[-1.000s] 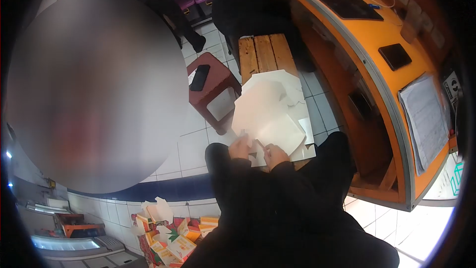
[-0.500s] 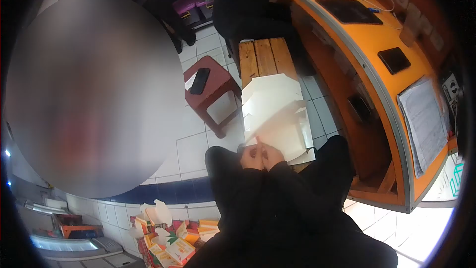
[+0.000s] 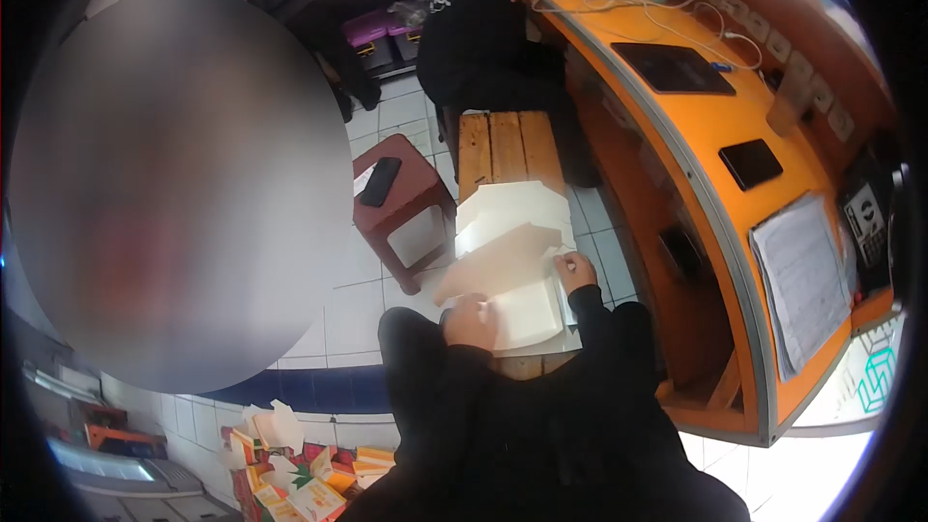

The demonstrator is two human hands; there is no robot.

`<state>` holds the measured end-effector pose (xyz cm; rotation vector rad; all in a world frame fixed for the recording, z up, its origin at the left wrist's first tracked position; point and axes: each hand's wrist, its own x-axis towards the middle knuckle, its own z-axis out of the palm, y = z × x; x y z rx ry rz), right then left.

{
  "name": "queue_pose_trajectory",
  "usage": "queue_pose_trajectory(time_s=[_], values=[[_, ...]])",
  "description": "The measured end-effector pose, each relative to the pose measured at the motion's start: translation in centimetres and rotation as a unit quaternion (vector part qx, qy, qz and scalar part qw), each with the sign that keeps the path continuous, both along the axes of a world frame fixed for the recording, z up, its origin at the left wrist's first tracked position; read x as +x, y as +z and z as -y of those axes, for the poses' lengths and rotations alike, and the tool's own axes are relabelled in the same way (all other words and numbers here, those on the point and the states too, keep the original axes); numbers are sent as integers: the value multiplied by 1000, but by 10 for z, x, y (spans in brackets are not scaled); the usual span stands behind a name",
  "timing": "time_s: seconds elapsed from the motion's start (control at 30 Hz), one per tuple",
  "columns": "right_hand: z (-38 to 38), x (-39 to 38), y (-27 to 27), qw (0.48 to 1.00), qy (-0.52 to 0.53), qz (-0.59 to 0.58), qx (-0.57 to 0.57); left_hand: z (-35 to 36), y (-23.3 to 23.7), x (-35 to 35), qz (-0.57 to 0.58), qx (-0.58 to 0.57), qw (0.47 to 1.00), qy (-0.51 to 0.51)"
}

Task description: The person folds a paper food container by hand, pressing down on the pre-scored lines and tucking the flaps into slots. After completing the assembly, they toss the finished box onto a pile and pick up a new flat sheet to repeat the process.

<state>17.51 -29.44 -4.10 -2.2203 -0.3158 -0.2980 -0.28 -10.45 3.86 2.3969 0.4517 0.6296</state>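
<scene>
A partly folded white cardboard box [image 3: 527,314] lies on a wooden bench [image 3: 507,147] between my knees, with further white card [image 3: 507,203] behind it. My left hand [image 3: 471,322] is at the box's near left side, its fingers curled on the card edge. At the right side wall, my right hand [image 3: 577,272] has its fingers bent round the edge of the card. A raised flap [image 3: 507,256] slants across the box between the two hands.
Left of the bench stands a maroon stool [image 3: 401,195] with a phone [image 3: 380,182]. An orange counter [image 3: 677,126] runs along the right. A person in black [image 3: 483,39] sits beyond the bench. Folded cartons [image 3: 314,483] lie at the lower left. A large blurred area covers the left.
My hands were together at the box's near edge and are now apart, the right one moved out to the right side. The view has shifted slightly.
</scene>
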Motion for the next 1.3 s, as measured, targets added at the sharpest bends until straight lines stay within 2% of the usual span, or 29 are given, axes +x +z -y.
queue_pose_trajectory(time_s=[0.03, 0.07, 0.13, 0.2, 0.33, 0.4, 0.47, 0.53, 0.57, 0.6, 0.67, 0.7, 0.73, 0.77, 0.8, 0.87, 0.93, 1.0, 1.03, 1.07, 1.1, 1.17, 1.2, 1.23, 1.27, 1.3], values=[[-3, -8, 16, 997, -11, -82, 8, 13, 7, 5, -9, -53, 998, -12], [-6, -19, 29, 986, -24, -166, 15, 25, -6, 14, -58, -96, 994, -15], [-11, -37, 43, 987, -12, -148, 56, 47, -7, 26, -169, -148, 973, -61], [-12, -49, 56, 987, 4, -162, 18, 56, -12, 33, -177, -158, 966, -99], [-12, -62, 69, 983, 20, -181, 25, 62, -16, 41, -184, -214, 954, -101], [-14, -61, 69, 980, 34, -194, -1, 59, -21, 42, -160, -166, 969, -91], [-15, -62, 63, 977, 42, -211, -11, 56, -27, 46, -163, -194, 964, -79], [-16, -56, 55, 973, 49, -223, -22, 50, -17, 50, -222, -230, 946, -47], [-16, -57, 50, 969, 55, -241, 6, 48, -13, 46, -223, -297, 928, -43], [-17, -59, 46, 963, 60, -260, 34, 46, -33, 49, -223, -298, 927, -42], [-18, -65, 44, 968, 67, -241, 13, 41, -92, 56, -145, -371, 917, -33], [-19, -69, 43, 973, 73, -221, -7, 43, -81, 52, -147, -373, 916, -33], [-19, -73, 45, 972, 74, -222, -9, 45, -57, 48, -138, -458, 878, -19], [-20, -78, 52, 976, 86, -177, -94, 46, -44, 46, -127, -539, 833, -5], [-21, -82, 56, 971, 98, -130, -178, 44, -50, 48, -127, -540, 832, -3], [-22, -85, 54, 965, 105, -150, -189, 38, -68, 52, -157, -378, 912, -32], [-20, -87, 57, 958, 116, -166, -202, 34, -45, 46, -154, -345, 925, -36], [-8, -92, 69, 966, 46, -240, -84, 26, -1, 26, -153, -314, 937, -27], [-1, -95, 71, 973, 21, -220, -70, 18, 29, 7, -105, -145, 984, 16], [9, -95, 66, 978, 4, -199, -54, 6, 44, -10, -61, 33, 996, 63], [21, -93, 39, 986, -7, -166, -7, -8, 37, -22, -69, 38, 992, 96], [44, -85, -17, 972, -18, -230, 35, -38, -1, -41, -197, 99, 970, 102], [80, -54, -132, 957, 23, -230, 175, -48, -4, -44, -225, -28, 969, 95], [72, -59, -106, 939, 49, -275, 199, -57, -2, -48, -252, -148, 951, 102], [63, -65, -79, 921, 39, -340, 185, -67, 2, -54, -211, -133, 959, 139], [60, -61, -79, 929, 71, -309, 190, -76, 12, -60, -168, -116, 963, 174]])
